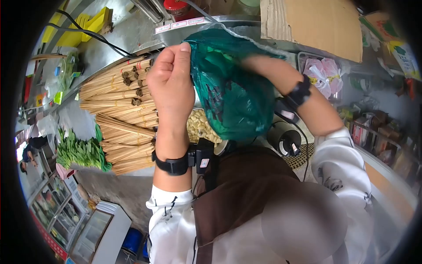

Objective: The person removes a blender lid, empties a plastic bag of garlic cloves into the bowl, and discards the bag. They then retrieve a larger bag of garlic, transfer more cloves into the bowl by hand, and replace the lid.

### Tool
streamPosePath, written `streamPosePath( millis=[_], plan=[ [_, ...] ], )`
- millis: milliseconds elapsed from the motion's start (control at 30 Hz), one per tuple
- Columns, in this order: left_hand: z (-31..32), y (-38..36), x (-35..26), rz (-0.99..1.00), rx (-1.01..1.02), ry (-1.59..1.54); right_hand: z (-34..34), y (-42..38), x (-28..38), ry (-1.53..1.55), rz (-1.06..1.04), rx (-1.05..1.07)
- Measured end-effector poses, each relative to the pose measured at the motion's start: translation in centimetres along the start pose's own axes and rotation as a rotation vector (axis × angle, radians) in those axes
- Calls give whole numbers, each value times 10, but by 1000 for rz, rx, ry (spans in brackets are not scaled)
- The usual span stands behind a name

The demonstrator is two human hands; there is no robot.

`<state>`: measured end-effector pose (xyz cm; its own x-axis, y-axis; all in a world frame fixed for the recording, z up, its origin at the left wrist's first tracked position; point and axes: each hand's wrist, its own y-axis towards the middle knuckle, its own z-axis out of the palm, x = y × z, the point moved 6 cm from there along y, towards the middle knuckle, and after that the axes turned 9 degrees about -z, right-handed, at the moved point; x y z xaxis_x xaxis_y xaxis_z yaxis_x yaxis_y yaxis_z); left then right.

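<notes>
A green plastic bag (239,103) hangs in front of my apron with its mouth at the top. My left hand (172,75) is closed, its thumb pressed on the bag's left rim. My right hand (257,65) reaches into the bag's mouth, blurred, with its fingers hidden by the plastic. Some dark shapes show through the bag's wall. Behind and below the bag stands a bowl of peeled garlic cloves (201,125), partly covered by it. Left of my left wrist lie bundles of bamboo skewers (121,119) tied with bands.
Leafy greens (81,149) lie beyond the skewers at the left. A cardboard sheet (318,26) stands at the back right, above pink plastic bags (324,75) in a tray. Black cables (94,35) cross the steel counter. Far left, a person (27,156) is near display fridges.
</notes>
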<state>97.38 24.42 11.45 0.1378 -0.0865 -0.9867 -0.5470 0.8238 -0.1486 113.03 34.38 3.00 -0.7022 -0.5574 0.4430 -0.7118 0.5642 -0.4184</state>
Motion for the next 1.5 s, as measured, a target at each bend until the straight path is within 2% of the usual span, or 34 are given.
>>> streamPosePath(
  millis=[167,433,600,700,767,933,1033,1067,1100,1167,1267,1333,1400,1500],
  plan=[
    [6,-5,7,-33,28,1,41,28,0,29,-111,217],
    [-34,-11,16,-72,100,52,57,28,1,-15,-166,277],
    [-122,-38,30,-195,-108,74,50,34,0,-44,-163,156],
    [-175,-64,44,-236,-222,-1,29,33,-15,25,-129,-29],
    [-201,-84,52,-278,-326,-3,9,29,-29,151,-120,-168],
    [-230,-120,86,-342,-395,-143,-9,-2,-52,641,-171,-420],
    [-223,-127,89,-367,-365,-158,5,-21,-41,1157,-300,-300],
    [-219,-127,87,-362,-348,-156,14,-29,-28,1383,-328,-170],
    [-215,-126,84,-356,-329,-155,16,-35,-12,1622,-278,46],
    [-211,-124,80,-339,-318,-120,25,-54,16,1885,-180,264],
    [-207,-125,79,-327,-307,-95,45,-84,37,1837,70,98],
    [-209,-127,82,-325,-293,-79,62,-107,53,1801,143,218],
    [-212,-130,88,-326,-264,-56,71,-129,95,1822,5,283],
    [-216,-136,97,-332,-262,-49,113,-143,128,1721,83,497]
  ],
)
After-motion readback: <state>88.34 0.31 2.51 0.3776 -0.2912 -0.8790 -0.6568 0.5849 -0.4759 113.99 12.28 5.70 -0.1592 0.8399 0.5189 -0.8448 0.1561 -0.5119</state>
